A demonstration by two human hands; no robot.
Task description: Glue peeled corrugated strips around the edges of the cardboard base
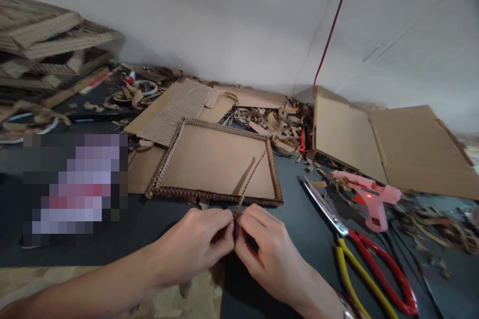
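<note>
Cardboard strip (250, 179), thin and narrow, is pinched at its lower end by the left hand (190, 244) and right hand (267, 254), both closed in tight with their fingertips nearly meeting. From there it angles up and away, crossing the near edge of a cardboard tray (213, 196) with crinkly corrugated edges, just past the fingers. Right of the right hand there's a decent stretch of dark tabletop (299, 219) before you hit the red-and-yellow-handled shears (374, 269) and a pink hot glue gun (370, 199). Left of the left hand, a pixelated blur hides whatever's there. Beyond the tray sit a ribbed corrugated sheet (175, 109), a messy heap of cardboard scraps (277, 129), and a folded cardboard sheet (407, 149).
</note>
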